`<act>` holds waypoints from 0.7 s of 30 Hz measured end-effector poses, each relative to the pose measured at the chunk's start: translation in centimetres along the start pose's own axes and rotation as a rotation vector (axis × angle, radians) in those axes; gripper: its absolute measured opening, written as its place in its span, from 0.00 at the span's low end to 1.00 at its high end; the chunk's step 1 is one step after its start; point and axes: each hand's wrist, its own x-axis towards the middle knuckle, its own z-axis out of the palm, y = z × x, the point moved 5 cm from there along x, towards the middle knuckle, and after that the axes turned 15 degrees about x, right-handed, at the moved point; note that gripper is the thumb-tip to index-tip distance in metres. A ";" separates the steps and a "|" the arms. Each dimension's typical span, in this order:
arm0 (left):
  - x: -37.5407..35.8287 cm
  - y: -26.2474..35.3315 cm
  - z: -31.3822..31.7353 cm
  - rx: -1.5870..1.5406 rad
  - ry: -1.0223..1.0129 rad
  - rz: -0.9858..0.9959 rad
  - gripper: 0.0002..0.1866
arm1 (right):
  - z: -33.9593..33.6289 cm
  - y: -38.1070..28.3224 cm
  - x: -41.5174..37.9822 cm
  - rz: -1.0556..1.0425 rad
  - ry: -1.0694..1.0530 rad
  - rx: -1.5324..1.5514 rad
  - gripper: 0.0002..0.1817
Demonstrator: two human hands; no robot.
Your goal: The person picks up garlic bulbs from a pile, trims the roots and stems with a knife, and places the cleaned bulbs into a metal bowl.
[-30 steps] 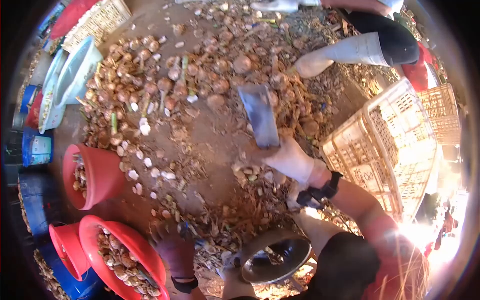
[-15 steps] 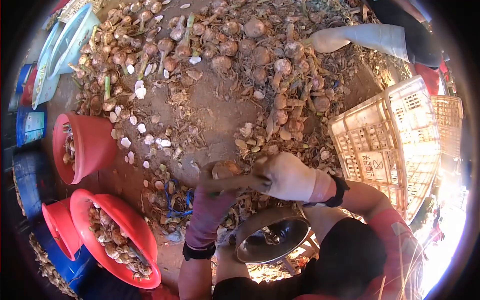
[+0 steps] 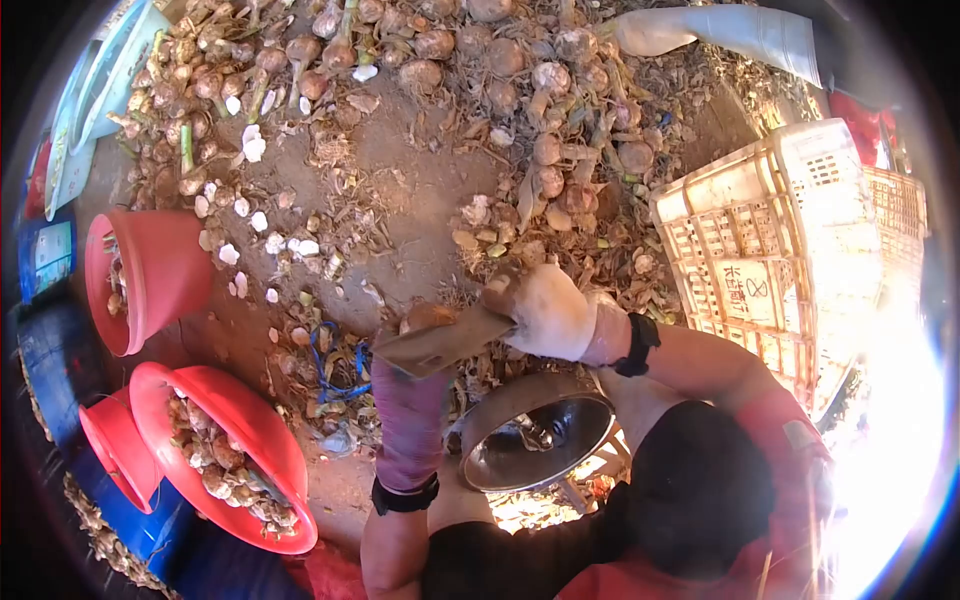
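My right hand (image 3: 550, 312), in a pale glove, is closed on a knife whose broad, dull blade (image 3: 450, 342) points left. Just behind that blade, my left hand (image 3: 410, 405) wears a purple glove, and its fingers are mostly hidden and blurred. A brownish garlic bulb (image 3: 424, 318) shows at its fingertips, partly covered by the blade. Below the hands, a round metal bowl (image 3: 480, 468) sits tilted between my legs. Trimmed roots and dry husks (image 3: 475, 290) lie on the ground just beyond.
Garlic bulbs (image 3: 505, 57) with stalks cover the far ground. To the left are a red basin (image 3: 290, 440) of garlic, a red bucket (image 3: 185, 270) and blue-green basins (image 3: 120, 85). Plastic crates (image 3: 735, 240) stand right. A co-worker's light-blue sleeve (image 3: 750, 35) reaches in.
The view has shifted, so the ground piles sit higher. The knife blade has turned and shows more of its broad side across my left hand.
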 end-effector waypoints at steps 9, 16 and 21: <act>1.4 5.1 -1.9 -0.279 -0.084 -0.201 0.30 | -2.4 1.8 1.9 0.328 0.122 0.187 0.11; 2.7 2.1 -3.0 -0.639 0.118 -0.168 0.31 | 1.9 -2.7 -1.8 0.042 -0.211 0.395 0.10; 1.3 -1.4 -2.5 -0.893 -0.017 -0.119 0.28 | 1.7 -1.3 -0.5 0.118 -0.182 0.204 0.08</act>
